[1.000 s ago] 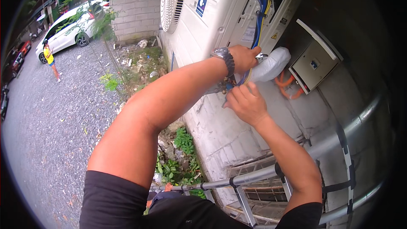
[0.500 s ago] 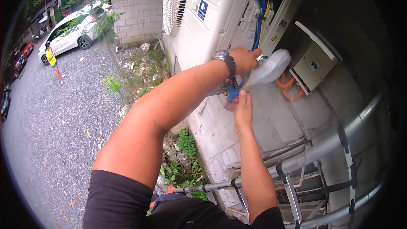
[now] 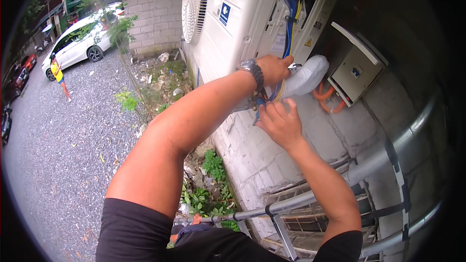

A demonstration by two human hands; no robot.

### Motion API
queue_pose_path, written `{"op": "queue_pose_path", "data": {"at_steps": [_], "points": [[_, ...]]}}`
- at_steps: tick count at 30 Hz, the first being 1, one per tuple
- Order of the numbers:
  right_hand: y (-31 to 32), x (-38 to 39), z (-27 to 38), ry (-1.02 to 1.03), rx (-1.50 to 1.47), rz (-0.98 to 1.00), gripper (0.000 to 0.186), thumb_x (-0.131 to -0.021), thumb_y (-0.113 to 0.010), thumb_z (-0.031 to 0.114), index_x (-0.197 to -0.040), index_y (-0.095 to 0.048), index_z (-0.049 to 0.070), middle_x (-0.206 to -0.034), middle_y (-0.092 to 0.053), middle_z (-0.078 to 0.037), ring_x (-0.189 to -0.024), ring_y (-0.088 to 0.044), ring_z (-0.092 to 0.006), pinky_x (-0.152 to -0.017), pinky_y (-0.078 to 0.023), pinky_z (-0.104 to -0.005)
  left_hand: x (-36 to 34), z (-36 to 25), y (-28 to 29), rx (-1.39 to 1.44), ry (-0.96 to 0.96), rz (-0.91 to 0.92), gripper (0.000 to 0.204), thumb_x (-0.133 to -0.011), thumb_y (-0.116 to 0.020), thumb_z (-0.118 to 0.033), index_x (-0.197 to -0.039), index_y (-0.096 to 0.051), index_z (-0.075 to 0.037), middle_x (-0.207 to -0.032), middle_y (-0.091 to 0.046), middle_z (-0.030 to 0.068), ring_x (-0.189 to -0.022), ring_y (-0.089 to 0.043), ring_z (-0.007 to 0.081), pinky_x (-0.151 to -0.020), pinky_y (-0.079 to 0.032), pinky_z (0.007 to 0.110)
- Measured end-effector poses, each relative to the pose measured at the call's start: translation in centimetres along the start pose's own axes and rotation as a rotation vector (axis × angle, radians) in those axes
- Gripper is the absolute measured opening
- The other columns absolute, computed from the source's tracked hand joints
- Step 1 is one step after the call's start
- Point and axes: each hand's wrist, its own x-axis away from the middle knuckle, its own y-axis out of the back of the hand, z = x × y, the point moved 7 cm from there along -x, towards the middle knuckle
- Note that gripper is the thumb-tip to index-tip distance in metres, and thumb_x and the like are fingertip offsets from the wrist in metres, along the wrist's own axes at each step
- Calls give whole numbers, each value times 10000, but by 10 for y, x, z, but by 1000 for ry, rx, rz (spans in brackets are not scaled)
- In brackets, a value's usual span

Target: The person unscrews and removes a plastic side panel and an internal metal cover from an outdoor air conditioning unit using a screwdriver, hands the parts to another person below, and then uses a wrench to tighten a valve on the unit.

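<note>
My left hand (image 3: 274, 70), with a watch on the wrist, is closed below the open wiring side of a white outdoor air-conditioner unit (image 3: 233, 24). A shiny metal end (image 3: 294, 67) shows by its fingers; what the fist grips is mostly hidden. Just below, my right hand (image 3: 280, 122) has its fingers bent and pinched at a blue piece (image 3: 260, 108), whose kind I cannot make out. Blue and yellow wires (image 3: 291, 24) run down from the terminals behind my left hand. Beside both hands curves a white-wrapped pipe (image 3: 306, 77).
A grey breaker box (image 3: 357, 72) with its lid raised hangs at right, orange conduit (image 3: 324, 98) beneath. Metal rails (image 3: 310, 198) cross below my arms. Another person's hand (image 3: 196, 219) shows at the rail. A person in yellow (image 3: 57, 73) stands by a white car (image 3: 80, 43).
My right hand has turned over, from thumb side up to knuckles up, and its elbow has swung out to the right. My left hand stays in its place beside the pipe.
</note>
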Motion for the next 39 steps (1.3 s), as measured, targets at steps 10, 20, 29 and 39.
{"op": "queue_pose_path", "data": {"at_steps": [10,20,29,39], "points": [[-91,46,15,-1648,-1597,-481,561,-1068,-431,553,-1038,-586,15,-856,-619,-116,-712,-650,-249,-705,-566,-424,-4,-8,1,10,8,-26,198,-807,-710,-99,-1002,-745,-114,-1114,-535,135,-885,-717,329,-761,-590,443],[14,25,-11,-617,-240,-170,464,-918,-688,327,-1284,-580,63,-1252,-566,-148,-1142,-586,-285,-954,-477,-469,2,2,1,2,5,-28,201,-812,-709,-103,-1011,-738,-104,-1123,-536,142,-908,-713,328,-765,-587,437],[-13,-18,12,-66,-101,162,388,-822,-739,434,-950,-614,90,-877,-525,-53,-866,-531,-238,-793,-421,-401,0,-1,0,-6,-2,-34,212,-793,-722,-88,-1004,-737,-101,-1125,-539,138,-902,-714,323,-765,-587,443],[-110,72,12,-1798,-1650,-453,570,-1064,-424,566,-1019,-557,14,-911,-668,-165,-780,-707,-277,-735,-548,-422,3,-3,4,-13,-18,-88,284,-747,-778,-108,-1027,-727,-104,-1114,-545,132,-903,-709,334,-780,-594,436]]}}
